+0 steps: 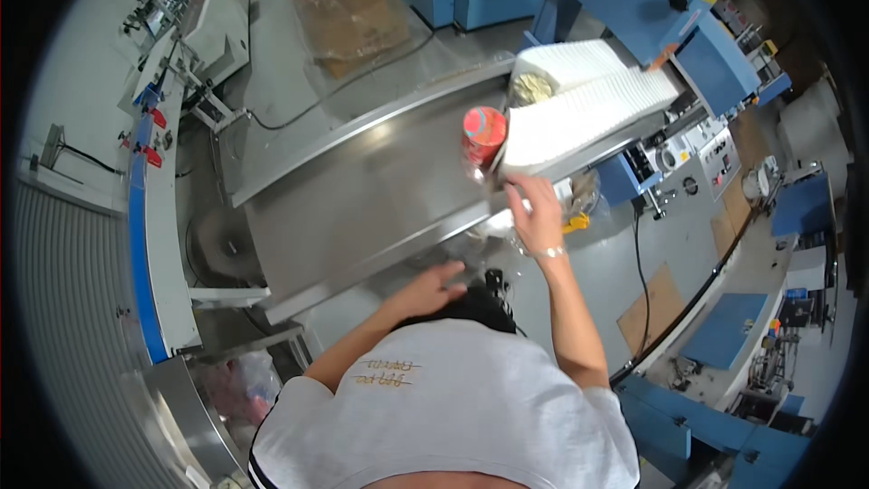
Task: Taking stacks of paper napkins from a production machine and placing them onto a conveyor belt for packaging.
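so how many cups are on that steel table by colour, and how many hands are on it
round red-lidded clear plastic cup: 1
round yellowish-lidded cup beside the white slatted conveyor: 1
hands at the steel table: 2, left hand, right hand
total: 4

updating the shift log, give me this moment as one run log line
left hand: open, at steel table edge | right hand: at white conveyor end, near red cup, grip unclear

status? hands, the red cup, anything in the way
Right hand open, reaching at white slat conveyor edge, not gripping. Left hand open, at steel table front edge. Red cup upright on table beside conveyor, untouched. Nothing between right hand and cup.
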Demonstrator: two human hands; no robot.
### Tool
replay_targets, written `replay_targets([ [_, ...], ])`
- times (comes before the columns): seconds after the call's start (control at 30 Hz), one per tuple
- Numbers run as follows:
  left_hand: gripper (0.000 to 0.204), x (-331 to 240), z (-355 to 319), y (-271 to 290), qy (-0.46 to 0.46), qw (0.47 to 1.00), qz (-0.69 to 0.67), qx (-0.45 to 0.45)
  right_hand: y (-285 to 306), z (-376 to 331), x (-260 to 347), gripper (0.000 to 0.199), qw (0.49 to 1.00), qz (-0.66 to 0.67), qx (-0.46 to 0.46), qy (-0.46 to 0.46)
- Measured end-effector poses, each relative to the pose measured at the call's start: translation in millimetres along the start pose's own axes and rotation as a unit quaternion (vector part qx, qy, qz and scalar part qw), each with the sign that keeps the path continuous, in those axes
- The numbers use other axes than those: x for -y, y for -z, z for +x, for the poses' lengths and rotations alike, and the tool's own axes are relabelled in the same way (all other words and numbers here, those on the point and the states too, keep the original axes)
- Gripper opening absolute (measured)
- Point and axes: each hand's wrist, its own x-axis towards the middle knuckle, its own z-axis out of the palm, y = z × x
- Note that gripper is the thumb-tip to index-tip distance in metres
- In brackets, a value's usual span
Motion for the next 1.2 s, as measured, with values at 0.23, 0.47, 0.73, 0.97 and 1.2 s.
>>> replay_targets([
  [0.23, 0.029, -95.7, 69.2, 60.5, 0.006, 0.955, -0.006, -0.297, -43.1, 44.9, -40.3, 0.033, 0.975, -0.058, 0.065, 0.206],
  [0.47, 0.052, -88.2, 175.8, 87.9, -0.110, 0.877, 0.341, -0.321, -24.1, 39.2, -79.8, 0.017, 0.952, -0.162, 0.154, 0.210],
  [0.73, 0.049, -90.3, 176.9, 55.7, -0.035, 0.849, 0.349, -0.396, -1.3, 45.7, -106.4, 0.011, 0.942, -0.109, 0.138, 0.286],
  [0.97, 0.044, -85.9, 190.6, 72.4, 0.063, 0.731, 0.414, -0.538, 1.4, 53.0, -117.2, 0.008, 0.927, -0.098, 0.170, 0.318],
  [1.2, 0.056, -88.8, 197.3, 58.1, -0.043, 0.777, 0.305, -0.548, 4.7, 54.2, -121.4, 0.010, 0.923, -0.078, 0.174, 0.335],
])
